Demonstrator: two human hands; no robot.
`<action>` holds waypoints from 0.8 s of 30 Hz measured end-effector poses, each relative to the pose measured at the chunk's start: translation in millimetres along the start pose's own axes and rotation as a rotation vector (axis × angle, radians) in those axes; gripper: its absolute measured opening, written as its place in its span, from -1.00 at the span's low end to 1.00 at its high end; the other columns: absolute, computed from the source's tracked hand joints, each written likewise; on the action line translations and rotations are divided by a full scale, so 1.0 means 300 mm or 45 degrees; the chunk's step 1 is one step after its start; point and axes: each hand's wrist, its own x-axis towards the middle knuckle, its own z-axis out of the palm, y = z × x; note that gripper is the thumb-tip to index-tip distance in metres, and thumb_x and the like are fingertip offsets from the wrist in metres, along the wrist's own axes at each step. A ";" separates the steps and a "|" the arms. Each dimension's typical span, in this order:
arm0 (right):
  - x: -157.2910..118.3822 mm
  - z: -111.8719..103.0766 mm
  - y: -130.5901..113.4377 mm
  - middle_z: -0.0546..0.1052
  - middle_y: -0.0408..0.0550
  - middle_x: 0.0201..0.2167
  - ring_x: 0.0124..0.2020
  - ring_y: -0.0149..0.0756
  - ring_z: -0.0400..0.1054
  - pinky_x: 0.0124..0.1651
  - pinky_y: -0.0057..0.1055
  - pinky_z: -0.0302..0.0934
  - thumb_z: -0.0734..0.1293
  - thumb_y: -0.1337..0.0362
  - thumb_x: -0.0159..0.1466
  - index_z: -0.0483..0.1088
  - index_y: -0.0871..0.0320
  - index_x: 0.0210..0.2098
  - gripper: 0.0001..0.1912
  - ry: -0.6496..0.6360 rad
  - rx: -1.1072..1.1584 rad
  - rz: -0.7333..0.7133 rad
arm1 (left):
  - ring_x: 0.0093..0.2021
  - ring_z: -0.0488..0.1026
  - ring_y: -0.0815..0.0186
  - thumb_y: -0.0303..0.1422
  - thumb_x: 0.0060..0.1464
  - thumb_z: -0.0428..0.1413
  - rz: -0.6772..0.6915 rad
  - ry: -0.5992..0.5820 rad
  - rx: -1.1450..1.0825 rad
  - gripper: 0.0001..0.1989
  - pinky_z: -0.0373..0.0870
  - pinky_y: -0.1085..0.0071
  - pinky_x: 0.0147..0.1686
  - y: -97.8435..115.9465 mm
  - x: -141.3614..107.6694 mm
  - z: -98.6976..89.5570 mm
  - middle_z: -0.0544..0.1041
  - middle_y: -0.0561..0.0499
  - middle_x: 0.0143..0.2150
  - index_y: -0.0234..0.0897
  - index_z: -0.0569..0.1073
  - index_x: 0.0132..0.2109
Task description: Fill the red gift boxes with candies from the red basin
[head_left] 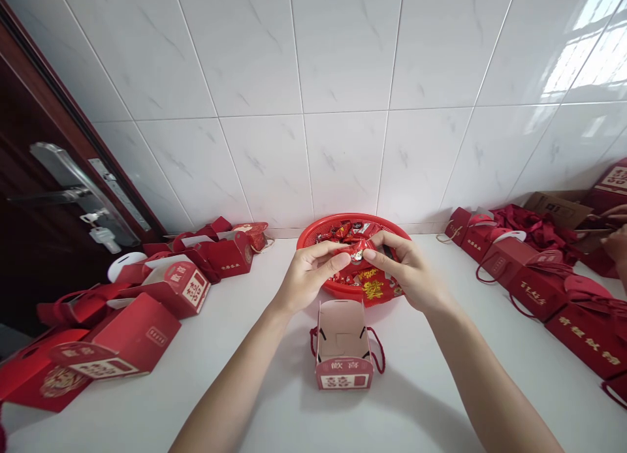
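Note:
Between my two hands is a small candy in a red wrapper (357, 251), pinched at both ends. My left hand (308, 270) has its thumb and fingers closed on the left end, and my right hand (404, 267) grips the right end. Behind and below them sits a round red plastic basket (304, 237) with wrapped candies inside. A red packet with gold characters (377, 288) lies over its front rim. Nearer to me stands an open red gift box (344, 373) with dark red cord handles; its visible inside holds nothing.
Several red gift boxes (161, 335) stand along the left, near a dark door with a metal handle (78, 193). More closed boxes (539, 290) line the right, with red ribbons behind. Another person's hand (617, 247) shows at the right edge. A tiled wall (343, 159) rises behind.

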 end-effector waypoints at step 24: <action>-0.013 -0.006 -0.033 0.43 -0.13 -0.31 -0.36 -0.35 0.28 -0.35 -0.40 0.19 0.39 -0.06 0.28 0.41 0.07 -0.18 -0.66 -0.075 0.008 0.139 | -0.05 0.59 0.16 -0.12 0.17 0.23 0.075 0.157 0.158 -0.66 0.54 0.29 -0.06 -0.001 -0.008 -0.001 0.66 -0.09 -0.06 -0.24 0.62 -0.03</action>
